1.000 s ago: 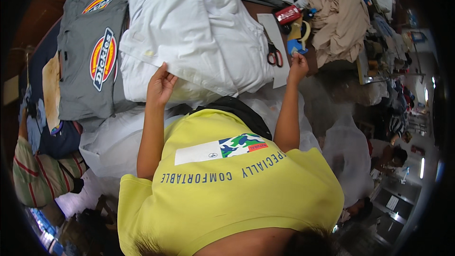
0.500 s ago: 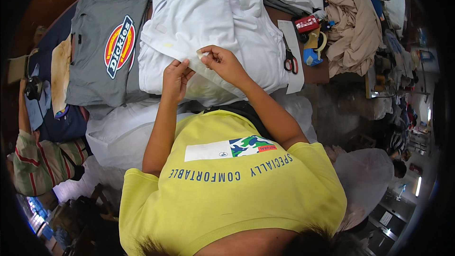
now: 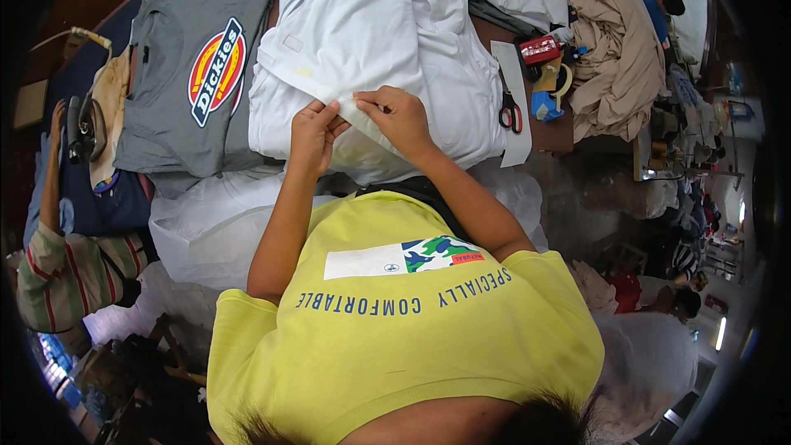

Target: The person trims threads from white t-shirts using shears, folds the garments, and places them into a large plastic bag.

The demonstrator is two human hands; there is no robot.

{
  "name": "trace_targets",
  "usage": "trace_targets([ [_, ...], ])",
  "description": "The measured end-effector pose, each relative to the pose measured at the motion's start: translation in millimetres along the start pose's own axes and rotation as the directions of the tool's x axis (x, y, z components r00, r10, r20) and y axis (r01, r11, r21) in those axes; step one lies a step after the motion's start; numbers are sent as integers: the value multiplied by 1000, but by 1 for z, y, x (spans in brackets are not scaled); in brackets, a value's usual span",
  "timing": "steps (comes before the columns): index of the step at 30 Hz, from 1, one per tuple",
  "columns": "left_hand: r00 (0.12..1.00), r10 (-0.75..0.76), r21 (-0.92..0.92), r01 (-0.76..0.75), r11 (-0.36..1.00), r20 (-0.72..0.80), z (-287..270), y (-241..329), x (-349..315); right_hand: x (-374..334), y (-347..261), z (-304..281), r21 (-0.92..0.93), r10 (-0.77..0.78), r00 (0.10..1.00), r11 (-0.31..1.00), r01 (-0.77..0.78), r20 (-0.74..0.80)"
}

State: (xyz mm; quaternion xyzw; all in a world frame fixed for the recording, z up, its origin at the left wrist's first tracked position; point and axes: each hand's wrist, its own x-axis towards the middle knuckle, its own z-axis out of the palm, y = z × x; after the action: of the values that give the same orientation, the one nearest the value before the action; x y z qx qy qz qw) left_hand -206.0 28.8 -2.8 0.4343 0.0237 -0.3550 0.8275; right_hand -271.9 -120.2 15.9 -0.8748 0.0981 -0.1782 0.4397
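Two bare hands at the near edge of a soft, white cloth garment (image 3: 350, 25), uppermost on a layered pile of white fabric (image 3: 461, 82) at the middle of the table. The left hand (image 3: 313, 136) pinches the garment's near edge between thumb and fingers; the right hand (image 3: 401, 122) is just beside it, fingertips bent in at the cloth, though whether they grip anything cannot be told. The likeliest fault is a slipped or creased edge, should the left pinch loosen or the hands pull unevenly; the loose layers beneath might also be dragged along. (A faint yellowish mark (image 3: 304, 72) shows on the cloth, left of the hands.) The dark brown tabletop (image 3: 552, 133) also bears, to the right, scissors with black-and-red looped handles (image 3: 511, 119), a long white paper strip (image 3: 517, 147), a ring of yellowish tape (image 3: 568, 81) and a crumpled heap of beige fabric (image 3: 610, 41); to the left, grey cloth shirts with oval printed badges (image 3: 161, 107). Translucent white plastic sheeting (image 3: 206, 227) lies at the near side. Farther left, a co-worker in a striped shirt (image 3: 78, 280) sits or stands; far right, a lit strip lamp (image 3: 721, 334) shows in the room.
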Motion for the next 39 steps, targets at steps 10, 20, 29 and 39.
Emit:
trace_targets([
  [10, 997, 38, 108, -45, 993, 68, 0, -2, -6, 30, 18, -10, 216, 150, 945, 952, -217, 291],
  [20, 957, -112, 699, -111, 707, 266, 28, -27, -16, 99, 32, -42, -549, -357, 933, 789, 276, -43],
  [29, 814, 156, 776, -580, 248, 559, 47, -10, -6, 146, 103, -97, -715, -198, 954, 631, 300, 226],
  [39, 754, 472, 840, -540, 48, 458, 18, -42, 40, 90, -18, -246, 182, -247, 692, 856, 484, -678],
])
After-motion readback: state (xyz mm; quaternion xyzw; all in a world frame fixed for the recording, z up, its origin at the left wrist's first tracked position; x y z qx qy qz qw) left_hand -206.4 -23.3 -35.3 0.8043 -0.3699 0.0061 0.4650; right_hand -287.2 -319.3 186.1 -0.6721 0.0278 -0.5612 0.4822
